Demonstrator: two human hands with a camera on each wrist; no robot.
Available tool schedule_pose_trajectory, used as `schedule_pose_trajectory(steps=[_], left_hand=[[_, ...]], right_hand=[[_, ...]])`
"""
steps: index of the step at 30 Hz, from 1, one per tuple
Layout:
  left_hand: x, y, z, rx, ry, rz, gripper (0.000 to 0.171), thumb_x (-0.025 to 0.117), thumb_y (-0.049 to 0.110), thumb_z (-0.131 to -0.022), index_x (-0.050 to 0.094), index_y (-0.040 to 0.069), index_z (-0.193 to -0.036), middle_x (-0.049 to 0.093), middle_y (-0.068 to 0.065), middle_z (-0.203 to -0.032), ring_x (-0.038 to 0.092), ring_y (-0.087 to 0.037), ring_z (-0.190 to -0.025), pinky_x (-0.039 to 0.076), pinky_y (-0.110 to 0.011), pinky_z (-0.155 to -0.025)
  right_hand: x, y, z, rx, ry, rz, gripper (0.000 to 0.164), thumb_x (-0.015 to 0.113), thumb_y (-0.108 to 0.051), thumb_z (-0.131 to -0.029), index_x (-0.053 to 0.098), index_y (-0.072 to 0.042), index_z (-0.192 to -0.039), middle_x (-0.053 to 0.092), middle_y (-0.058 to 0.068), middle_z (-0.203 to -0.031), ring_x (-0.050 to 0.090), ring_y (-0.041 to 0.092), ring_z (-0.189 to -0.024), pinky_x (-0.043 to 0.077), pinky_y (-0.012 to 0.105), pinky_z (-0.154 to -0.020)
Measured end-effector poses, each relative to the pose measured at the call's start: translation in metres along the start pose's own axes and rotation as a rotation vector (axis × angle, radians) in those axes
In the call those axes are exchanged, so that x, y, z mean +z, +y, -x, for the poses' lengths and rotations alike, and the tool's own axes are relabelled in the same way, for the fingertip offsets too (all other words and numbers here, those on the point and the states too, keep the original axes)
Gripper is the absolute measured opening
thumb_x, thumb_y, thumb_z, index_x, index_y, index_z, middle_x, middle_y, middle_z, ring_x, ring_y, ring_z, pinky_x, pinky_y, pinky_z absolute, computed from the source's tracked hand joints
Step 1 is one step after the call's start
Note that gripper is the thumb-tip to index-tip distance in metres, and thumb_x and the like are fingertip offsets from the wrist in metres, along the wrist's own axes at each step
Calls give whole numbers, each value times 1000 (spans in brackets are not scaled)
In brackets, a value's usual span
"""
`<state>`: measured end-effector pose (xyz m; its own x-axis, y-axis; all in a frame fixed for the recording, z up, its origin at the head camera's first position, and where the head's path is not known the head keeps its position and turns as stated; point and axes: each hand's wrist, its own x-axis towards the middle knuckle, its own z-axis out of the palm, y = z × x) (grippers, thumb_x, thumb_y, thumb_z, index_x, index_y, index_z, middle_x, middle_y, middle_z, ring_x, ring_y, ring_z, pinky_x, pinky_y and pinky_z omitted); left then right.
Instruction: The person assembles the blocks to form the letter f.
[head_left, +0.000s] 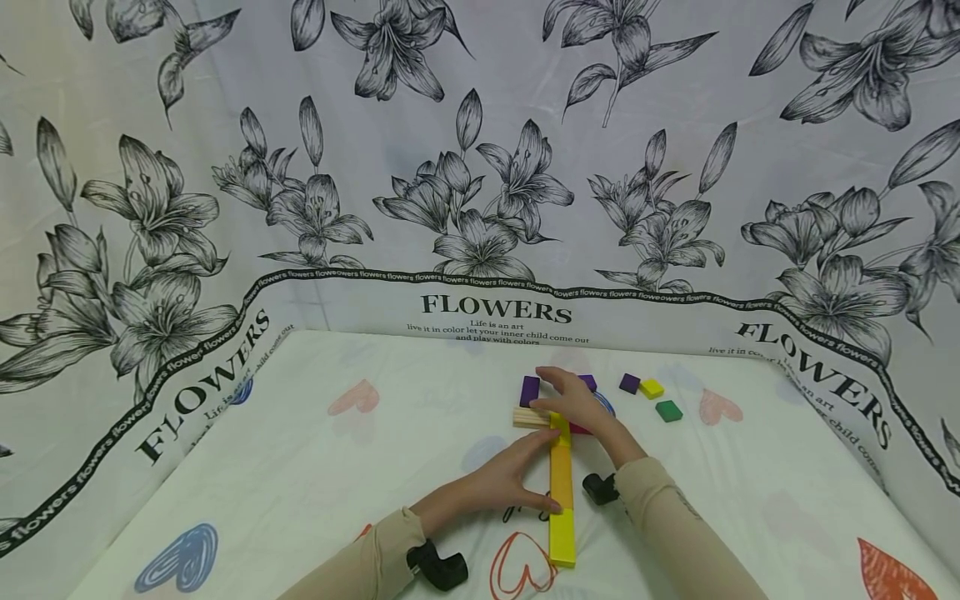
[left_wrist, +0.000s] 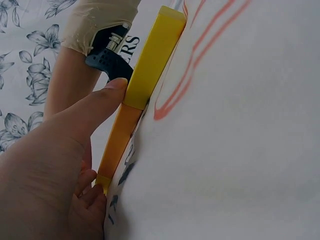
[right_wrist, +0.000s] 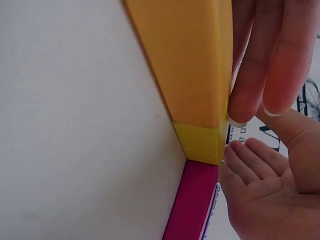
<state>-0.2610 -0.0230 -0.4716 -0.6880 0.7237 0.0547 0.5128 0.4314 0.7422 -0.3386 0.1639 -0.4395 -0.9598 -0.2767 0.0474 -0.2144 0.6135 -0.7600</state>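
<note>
A straight row of blocks runs away from me: a yellow block (head_left: 562, 542) nearest, an orange block (head_left: 561, 479), and a second yellow block (head_left: 560, 433) at the far end. My left hand (head_left: 498, 479) lies along the row's left side, its thumb touching the near yellow block (left_wrist: 155, 55) by the orange joint and its fingers reaching the far yellow one. From the right, my right hand (head_left: 581, 407) reaches over the far end, fingers spread toward a purple block (head_left: 529, 390). A magenta block (right_wrist: 192, 200) meets the far yellow block and is partly hidden from above.
A pale wooden block (head_left: 531, 417) lies left of the row's far end. Another purple block (head_left: 587, 382) shows behind my right hand. Farther right are a small purple block (head_left: 629, 383), a yellow one (head_left: 652, 388) and a green one (head_left: 669, 411) on the patterned cloth (head_left: 360, 467).
</note>
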Motion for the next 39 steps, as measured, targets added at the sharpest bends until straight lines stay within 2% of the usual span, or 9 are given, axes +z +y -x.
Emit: schedule_pose_trajectory(steps=[17,27,39], left_hand=[[1,-2,-1,20,5,0,97,78,46,-79,22,24,-155,25,5,-162,25,-18,-150,26,-44,-123],[0,0,0,11,3,12,97,78,46,-79,22,24,-155,25,5,-162,26,-18,-149,27,-45,-123],[-1,1,0,14,8,5,97,78,47,-79,23,22,-155,26,5,-162,27,-17,-149,27,-44,-123]], right_hand=[[5,3,-6,57,4,38,63,73,-15,-88,46,-5,-144,48,16,-148,44,37,-138,38,49,-115],[4,3,-9,43,-1,65,63,74,-11,-85,48,-5,-142,50,17,-146,46,36,-137,39,49,-114],[0,6,-4,17,40,68,62,75,-13,-85,49,-4,-141,52,17,-144,50,36,-133,41,50,-112]])
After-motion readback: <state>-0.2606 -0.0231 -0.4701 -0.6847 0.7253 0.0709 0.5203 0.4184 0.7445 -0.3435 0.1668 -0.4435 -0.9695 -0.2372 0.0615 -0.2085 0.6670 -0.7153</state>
